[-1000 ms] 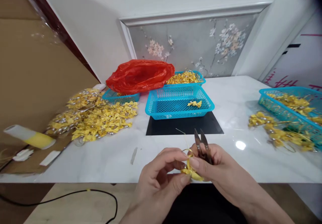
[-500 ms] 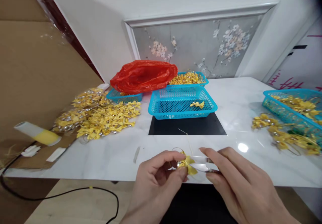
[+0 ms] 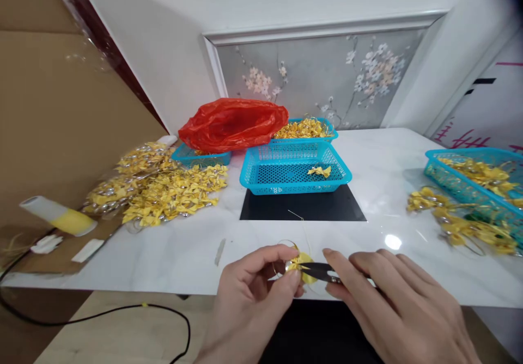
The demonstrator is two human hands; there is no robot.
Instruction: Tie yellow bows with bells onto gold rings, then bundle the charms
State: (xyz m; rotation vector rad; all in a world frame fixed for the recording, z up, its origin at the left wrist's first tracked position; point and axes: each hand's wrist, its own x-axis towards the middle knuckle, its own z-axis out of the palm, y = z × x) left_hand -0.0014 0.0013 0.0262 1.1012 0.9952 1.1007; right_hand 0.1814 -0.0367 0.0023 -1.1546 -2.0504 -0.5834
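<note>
My left hand (image 3: 261, 293) pinches a yellow ribbon bow (image 3: 307, 274) with a silvery bead, between thumb and forefinger. A thin golden cord loops out beside it. In my right hand (image 3: 388, 293) is a pair of thread snips (image 3: 319, 271), its dark blades pointing left with the tips at the middle of the bow. The blades look nearly closed. From the bow a pale thread runs up to a needle (image 3: 295, 213) lying over the front edge of the black mat. My fingers hide part of the bow and most of the snips' handle.
A blue basket (image 3: 296, 188) holding one bow stands on a black mat (image 3: 265, 211). Heaps of yellow bows (image 3: 171, 189) lie to the left, near a thread cone (image 3: 61, 217). Behind are a red plastic bag (image 3: 232, 124) and more baskets; another blue basket (image 3: 457, 176) stands right.
The snips have turned and their blades have come together, with the tips moving left onto the bow's middle. My left hand keeps its pinch on the bow.
</note>
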